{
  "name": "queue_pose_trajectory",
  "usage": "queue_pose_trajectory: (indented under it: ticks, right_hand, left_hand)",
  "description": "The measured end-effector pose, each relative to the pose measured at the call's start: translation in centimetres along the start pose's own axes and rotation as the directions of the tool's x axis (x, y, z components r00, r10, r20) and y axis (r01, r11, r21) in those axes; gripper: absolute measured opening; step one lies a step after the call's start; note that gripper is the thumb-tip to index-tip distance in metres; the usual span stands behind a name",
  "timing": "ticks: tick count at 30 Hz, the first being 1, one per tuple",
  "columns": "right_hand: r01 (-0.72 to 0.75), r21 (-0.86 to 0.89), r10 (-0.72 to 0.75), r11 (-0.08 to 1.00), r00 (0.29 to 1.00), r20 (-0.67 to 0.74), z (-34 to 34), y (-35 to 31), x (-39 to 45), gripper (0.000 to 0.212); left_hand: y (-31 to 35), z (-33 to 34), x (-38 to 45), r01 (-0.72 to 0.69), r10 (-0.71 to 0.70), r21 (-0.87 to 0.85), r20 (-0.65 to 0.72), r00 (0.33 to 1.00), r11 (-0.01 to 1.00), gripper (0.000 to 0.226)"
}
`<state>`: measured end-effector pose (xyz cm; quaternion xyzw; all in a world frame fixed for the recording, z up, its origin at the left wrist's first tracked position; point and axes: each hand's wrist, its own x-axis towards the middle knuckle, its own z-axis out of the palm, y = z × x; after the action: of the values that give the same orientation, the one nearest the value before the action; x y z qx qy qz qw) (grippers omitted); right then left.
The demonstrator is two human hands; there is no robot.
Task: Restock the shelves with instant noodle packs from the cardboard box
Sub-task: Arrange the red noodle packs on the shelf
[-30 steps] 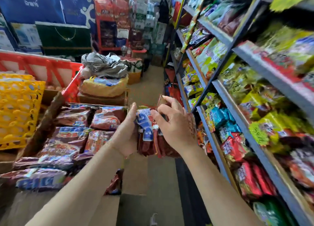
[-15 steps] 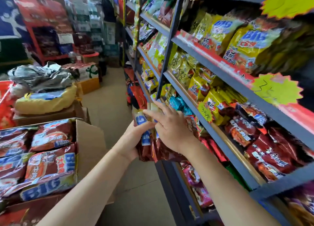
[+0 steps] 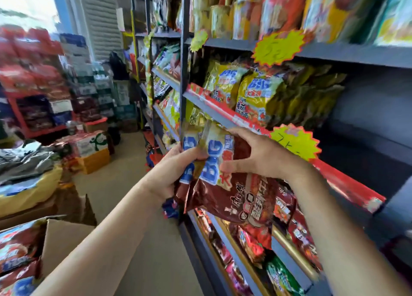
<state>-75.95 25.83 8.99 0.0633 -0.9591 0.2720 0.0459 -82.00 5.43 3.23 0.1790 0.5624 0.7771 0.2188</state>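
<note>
Both hands hold a bunch of dark red instant noodle packs [image 3: 234,197] with blue "BIG" lettering, raised in front of the grey shelf [image 3: 223,115]. My left hand [image 3: 176,173] grips the bunch from the left side. My right hand [image 3: 256,155] pinches the front pack, thumb on its face and fingers over its top edge. The open cardboard box [image 3: 64,240] with more of the same packs sits at the lower left. Yellow noodle packs [image 3: 249,95] stand on the shelf level just above my hands; the space to their right is dark and bare.
Shelf levels below hold red and green packs [image 3: 285,235]. Yellow starburst price tags [image 3: 294,144] hang on the red shelf edge. Stacked cartons and a sack [image 3: 26,168] crowd the left side of the aisle, whose floor [image 3: 133,180] runs between them and the shelving.
The view has swung up and right toward the shelves. Both hands have lifted the bunch of packs higher, level with the yellow-pack shelf, and the front pack now fans out to the right.
</note>
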Motion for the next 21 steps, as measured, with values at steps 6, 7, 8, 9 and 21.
queue_pose_trajectory:
  ticks: [6, 7, 8, 9, 21]
  right_hand:
    - [-0.089, 0.050, 0.088, 0.995, 0.996, 0.018, -2.9, 1.3, 0.1, 0.089]
    - [-0.118, 0.048, 0.118, 0.992, 0.993, -0.001, -3.2, 1.6, 0.3, 0.099]
    - [-0.148, 0.072, 0.150, 0.986, 0.988, -0.026, -3.6, 1.8, 0.5, 0.103]
    - [-0.166, 0.131, 0.174, 0.977, 0.983, -0.056, -3.9, 2.0, 0.8, 0.099]
    - [-0.170, 0.404, 0.395, 0.899, 0.711, -0.582, -5.7, 1.8, 6.8, 0.076]
  left_hand:
    - [0.9, 1.6, 3.9, 0.174, -0.163, -0.071, 0.139, 0.977, 0.982, 0.044]
    - [1.3, 1.9, 4.4, 0.193, -0.175, -0.088, 0.185, 0.967, 0.977, 0.030]
    - [1.9, 2.1, 5.1, 0.187, -0.157, -0.127, 0.217, 0.963, 0.974, 0.024]
    - [2.3, 2.2, 5.9, 0.164, -0.120, -0.178, 0.232, 0.965, 0.970, 0.025]
    - [3.0, 2.3, 16.5, 0.238, 0.079, -0.524, 0.512, 0.856, 0.818, 0.085]
